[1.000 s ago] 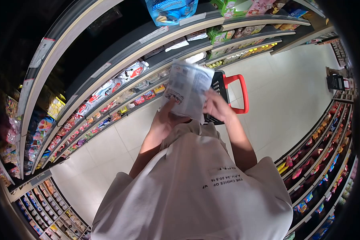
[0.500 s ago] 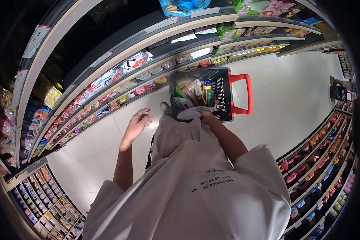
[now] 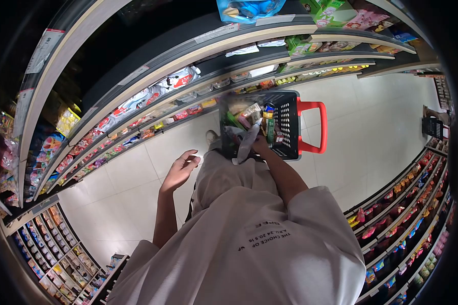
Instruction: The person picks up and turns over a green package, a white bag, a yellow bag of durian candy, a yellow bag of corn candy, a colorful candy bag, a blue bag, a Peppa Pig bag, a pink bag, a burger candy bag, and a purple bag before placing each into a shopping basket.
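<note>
My right hand [image 3: 260, 146] is closed on a pale plastic package [image 3: 248, 142] at the near side of a black shopping basket [image 3: 288, 124] with a red handle [image 3: 324, 127]. Several packaged goods lie in the basket, among them a green box [image 3: 269, 127]. The package stands tilted, its edge toward me. Over the floor, left of the basket, my left hand [image 3: 180, 170] hangs with its fingers apart and nothing in it.
Long shelves [image 3: 188, 56] of packaged snacks curve along the top and left. More shelves [image 3: 407, 218] stand at the right, and others [image 3: 56, 249] at the lower left. Another dark basket [image 3: 432, 127] is at the far right. My shoe [image 3: 211, 136] shows beside the basket.
The package, earlier held up in both hands, has gone down to the basket in my right hand. My left hand has let go and moved left. The basket now shows more fully.
</note>
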Demonstrator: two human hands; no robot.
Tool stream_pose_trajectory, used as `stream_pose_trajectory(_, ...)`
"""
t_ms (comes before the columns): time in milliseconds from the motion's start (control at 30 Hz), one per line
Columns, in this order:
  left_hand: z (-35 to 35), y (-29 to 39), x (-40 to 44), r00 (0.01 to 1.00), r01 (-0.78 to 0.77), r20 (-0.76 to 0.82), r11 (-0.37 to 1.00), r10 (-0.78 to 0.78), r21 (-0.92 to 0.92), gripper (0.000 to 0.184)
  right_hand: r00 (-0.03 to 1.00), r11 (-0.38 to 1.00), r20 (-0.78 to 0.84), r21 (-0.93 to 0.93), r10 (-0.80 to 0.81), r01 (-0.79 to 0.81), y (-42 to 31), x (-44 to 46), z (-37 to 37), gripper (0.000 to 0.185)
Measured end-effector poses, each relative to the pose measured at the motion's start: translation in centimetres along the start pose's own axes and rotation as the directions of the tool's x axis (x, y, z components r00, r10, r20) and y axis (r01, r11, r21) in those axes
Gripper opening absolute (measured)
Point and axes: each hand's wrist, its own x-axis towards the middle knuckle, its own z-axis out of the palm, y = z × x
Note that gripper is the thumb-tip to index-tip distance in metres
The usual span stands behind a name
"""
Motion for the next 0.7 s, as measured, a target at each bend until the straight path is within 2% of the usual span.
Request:
stream_pose_trajectory(33,-0.1,0.0,0.2,1.000,0.000,-0.001,1.000,0.000,0.003,0.045,0.997,0.974,0.028,-0.215,-0.069,0.073,-1.8,-1.2,-1.3,0.029)
stream_pose_trajectory(67,-0.3,-0.2,0.4,1.000,-0.010,-0.025,0.999,0.011,0.032,0.046,0.997,0.975,0.029,-0.211,-0.069,0.074,-2.3,-1.6,-1.8,0.029)
stream_pose_trajectory(100,-0.5,-0.2,0.5,0.998,-0.020,-0.051,0.998,0.023,0.061,0.048,0.982,0.995,0.171,0.036,0.082,-0.089,-2.8,-1.9,-2.5,0.024)
stream_pose_trajectory(133,-0.7,-0.1,0.6,0.998,-0.020,-0.055,0.998,0.024,0.062,0.048,0.921,0.927,0.340,0.250,0.187,-0.281,-3.1,-2.0,-3.2,0.020)
stream_pose_trajectory(167,-0.9,0.1,0.8,0.998,-0.022,-0.054,0.996,0.027,0.081,0.048,0.921,0.927,0.343,0.251,0.185,-0.279,-2.9,-2.3,-3.9,0.020)
stream_pose_trajectory(200,-1.0,0.3,1.0,0.998,-0.026,-0.051,0.995,0.031,0.101,0.048,0.939,0.994,0.342,0.111,-0.036,-0.003,-2.7,-2.7,-4.7,0.022)
stream_pose_trajectory(233,-1.1,0.6,1.1,0.998,-0.027,-0.054,0.994,0.033,0.103,0.048,0.894,0.960,0.371,-0.027,-0.251,0.280,-2.5,-2.8,-5.3,0.025)
stream_pose_trajectory(267,-1.1,0.7,1.2,0.998,-0.041,-0.053,0.995,0.046,0.088,0.048,0.894,0.959,0.370,-0.025,-0.253,0.282,-1.2,-2.2,-4.8,0.025)
stream_pose_trajectory(333,-1.2,0.9,1.4,0.997,-0.057,-0.055,0.996,0.061,0.072,0.048,0.831,0.747,0.245,-0.362,-0.500,0.557,1.9,-0.4,-2.8,0.018)
stream_pose_trajectory(367,-1.2,0.9,1.5,0.997,-0.051,-0.051,0.996,0.055,0.074,0.048,0.829,0.745,0.245,-0.362,-0.503,0.559,-0.4,-0.9,-3.1,0.018)
stream_pose_trajectory(400,-1.2,0.9,1.6,0.998,-0.046,-0.048,0.996,0.050,0.075,0.048,0.938,0.929,0.192,-0.182,-0.287,0.322,-5.5,-2.2,-3.6,0.018)
stream_pose_trajectory(433,-1.3,0.9,1.7,0.997,-0.049,-0.051,0.996,0.052,0.074,0.048,0.982,0.999,0.187,0.017,-0.043,0.041,-10.8,-3.5,-4.1,0.019)
stream_pose_trajectory(467,-1.2,0.9,1.7,0.998,-0.048,-0.045,0.995,0.052,0.086,0.048,0.947,0.958,0.147,0.007,-0.284,0.286,-14.4,-3.6,-4.1,0.021)
stream_pose_trajectory(500,-1.2,0.9,1.7,0.998,-0.047,-0.039,0.994,0.051,0.097,0.048,0.854,0.858,0.112,-0.012,-0.509,0.513,-18.2,-3.6,-4.2,0.023)
stream_pose_trajectory(533,-1.3,0.8,1.7,0.998,-0.048,-0.040,0.994,0.052,0.096,0.048,0.788,0.801,0.157,0.043,-0.595,0.597,-23.5,-4.7,-5.5,0.036)
stream_pose_trajectory(567,-1.3,0.6,1.6,0.997,-0.060,-0.039,0.994,0.063,0.088,0.048,0.690,0.695,0.083,0.059,-0.719,0.717,-25.9,-2.4,-3.4,0.046)
stream_pose_trajectory(600,-1.4,0.6,1.5,0.996,-0.072,-0.040,0.994,0.075,0.080,0.048,0.734,0.732,0.069,0.175,-0.676,0.658,-32.5,-6.6,-5.8,0.057)
stream_pose_trajectory(667,-1.6,0.6,1.2,0.996,-0.068,-0.051,0.993,0.073,0.096,0.048,0.439,0.435,-0.156,0.056,-0.885,0.898,-36.4,-4.2,-3.0,0.062)
stream_pose_trajectory(700,-1.7,0.6,0.9,0.996,-0.061,-0.057,0.992,0.068,0.115,0.049,0.433,0.430,-0.154,0.060,-0.888,0.901,-38.5,-3.8,-2.1,0.062)
